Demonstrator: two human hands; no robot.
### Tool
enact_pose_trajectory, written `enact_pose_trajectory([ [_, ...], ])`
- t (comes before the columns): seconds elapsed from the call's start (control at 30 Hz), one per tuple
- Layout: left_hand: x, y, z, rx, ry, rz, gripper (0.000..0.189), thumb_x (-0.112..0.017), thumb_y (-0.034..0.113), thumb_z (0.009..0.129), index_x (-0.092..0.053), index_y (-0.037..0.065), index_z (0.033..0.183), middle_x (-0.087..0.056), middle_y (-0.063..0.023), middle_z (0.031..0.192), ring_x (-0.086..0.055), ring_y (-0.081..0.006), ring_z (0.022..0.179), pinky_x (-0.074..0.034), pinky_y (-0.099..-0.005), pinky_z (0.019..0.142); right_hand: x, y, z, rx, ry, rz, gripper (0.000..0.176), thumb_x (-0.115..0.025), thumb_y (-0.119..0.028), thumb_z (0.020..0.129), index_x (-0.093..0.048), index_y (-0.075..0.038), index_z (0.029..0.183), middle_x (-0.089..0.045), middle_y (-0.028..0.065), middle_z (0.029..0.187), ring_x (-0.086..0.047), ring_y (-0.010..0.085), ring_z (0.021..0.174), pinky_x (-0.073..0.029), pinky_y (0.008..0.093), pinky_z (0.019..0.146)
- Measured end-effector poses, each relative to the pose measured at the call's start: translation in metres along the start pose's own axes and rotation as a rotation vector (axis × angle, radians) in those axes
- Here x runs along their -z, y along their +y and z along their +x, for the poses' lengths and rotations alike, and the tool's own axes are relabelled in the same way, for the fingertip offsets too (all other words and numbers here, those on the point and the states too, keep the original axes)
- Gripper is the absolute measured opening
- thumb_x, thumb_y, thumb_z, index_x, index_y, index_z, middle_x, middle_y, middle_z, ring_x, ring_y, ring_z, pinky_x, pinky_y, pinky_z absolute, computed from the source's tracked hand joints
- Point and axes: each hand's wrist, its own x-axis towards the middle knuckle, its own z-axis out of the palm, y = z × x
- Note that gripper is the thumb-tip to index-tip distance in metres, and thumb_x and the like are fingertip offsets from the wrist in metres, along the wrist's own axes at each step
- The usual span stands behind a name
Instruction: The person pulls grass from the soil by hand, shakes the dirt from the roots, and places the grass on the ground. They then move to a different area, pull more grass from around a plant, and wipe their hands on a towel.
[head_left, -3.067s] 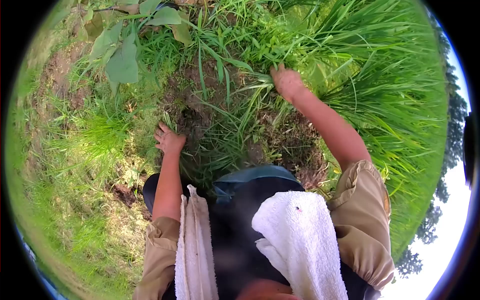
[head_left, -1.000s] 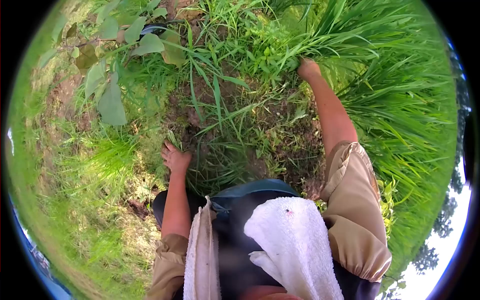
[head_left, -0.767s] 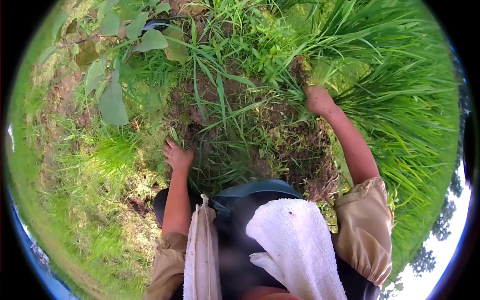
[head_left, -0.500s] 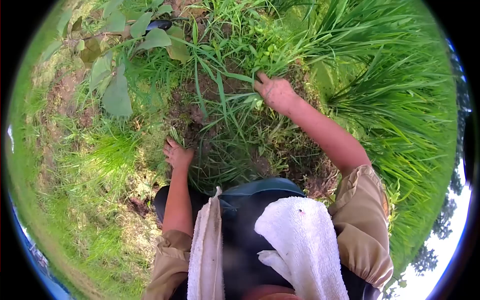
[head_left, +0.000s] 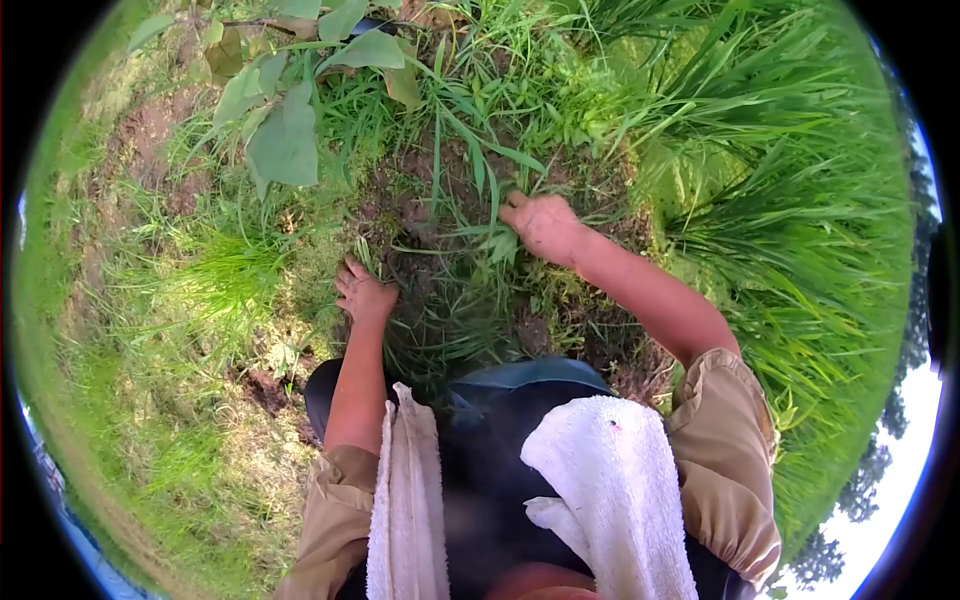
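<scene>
My right hand [head_left: 541, 224] is closed around a tuft of long grass blades [head_left: 487, 190] growing from dark soil [head_left: 420, 215] in front of me. My left hand [head_left: 364, 295] rests low on the ground at the edge of the same weedy patch, fingers curled into short grass [head_left: 362, 255]; what it grips is partly hidden. Both arms reach down from tan sleeves.
A white towel [head_left: 610, 480] hangs over my shoulders. Tall dense grass [head_left: 800, 220] fills the right side. A broad-leaved plant [head_left: 285, 130] stands at the upper left. Bare brown earth [head_left: 150, 125] shows at the far left, and short grass [head_left: 200, 290] beside it.
My right hand has come back from the tall grass on the right to the weeds in the middle and closed on a tuft. The left hand has stayed put.
</scene>
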Motion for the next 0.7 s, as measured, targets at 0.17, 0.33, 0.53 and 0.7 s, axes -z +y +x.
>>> enact_pose_trajectory([
  [0.17, -0.004, -0.005, 0.003, -0.033, 0.037, -0.019, 0.099, -0.07, 0.026, 0.067, -0.01, 0.008, 0.143, -0.014, -0.0159, 0.148, -0.012, -0.0353, 0.136, -0.019, -0.0559, 0.105, -0.008, 0.064, 0.062, -0.26, -0.047, -0.373, 0.036, -0.054, -0.012, 0.081, -0.052, -0.007, 0.116, -0.064, 0.0112, 0.097, -0.066, 0.022, 0.08, -0.053, 0.0354, 0.057],
  [0.33, -0.005, -0.006, 0.001, -0.031, 0.049, -0.017, 0.097, -0.069, 0.025, 0.067, -0.011, 0.007, 0.143, -0.017, -0.0164, 0.147, -0.014, -0.0351, 0.136, -0.02, -0.0556, 0.105, -0.001, 0.082, 0.069, -0.18, -0.082, -0.092, 0.022, -0.056, -0.013, 0.077, -0.061, -0.009, 0.097, -0.065, 0.01, 0.094, -0.064, 0.0263, 0.085, -0.053, 0.0383, 0.065],
  [0.53, -0.004, -0.006, 0.003, -0.024, 0.032, -0.011, 0.096, -0.068, 0.024, 0.067, -0.011, 0.007, 0.143, -0.015, -0.0162, 0.147, -0.013, -0.0342, 0.136, -0.019, -0.0556, 0.105, -0.021, -0.022, -0.022, 0.16, -0.791, 0.179, 0.028, -0.058, -0.013, 0.072, -0.064, -0.008, 0.098, -0.065, 0.0121, 0.095, -0.062, 0.0285, 0.092, -0.05, 0.0406, 0.076],
  [0.7, -0.002, -0.005, 0.001, -0.028, 0.039, -0.031, 0.096, -0.068, 0.023, 0.067, -0.011, 0.007, 0.142, -0.014, -0.0158, 0.147, -0.012, -0.0337, 0.136, -0.019, -0.0553, 0.105, 0.053, 0.028, 0.015, -0.288, -0.442, 0.051, 0.036, -0.068, -0.031, 0.074, -0.063, -0.006, 0.1, -0.063, 0.0152, 0.095, -0.062, 0.0273, 0.092, -0.05, 0.0388, 0.077],
])
